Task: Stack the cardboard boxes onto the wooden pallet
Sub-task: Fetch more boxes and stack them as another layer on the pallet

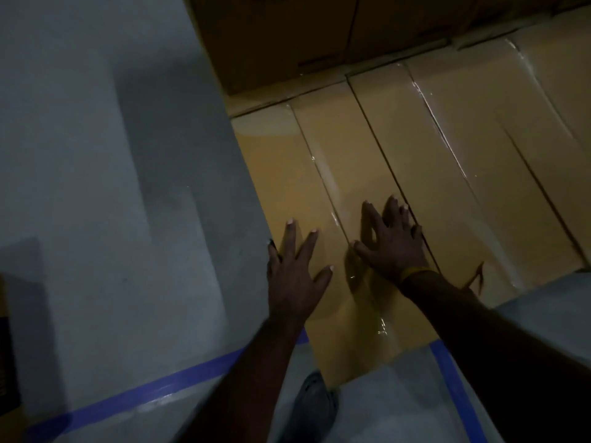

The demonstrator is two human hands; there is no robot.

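Observation:
Long brown cardboard boxes lie side by side, taped along their seams. The nearest box juts out toward me past its neighbours. My left hand lies flat on its top near the left edge, fingers spread. My right hand rests spread on the same box's top by the gap to the neighbouring box. Neither hand grips anything. A higher tier of boxes rises at the back. The wooden pallet is hidden under the boxes.
Grey concrete floor stretches to the left. Blue tape lines mark the floor in front and to the right. My shoe shows below the box. A dark carton edge sits at the far left.

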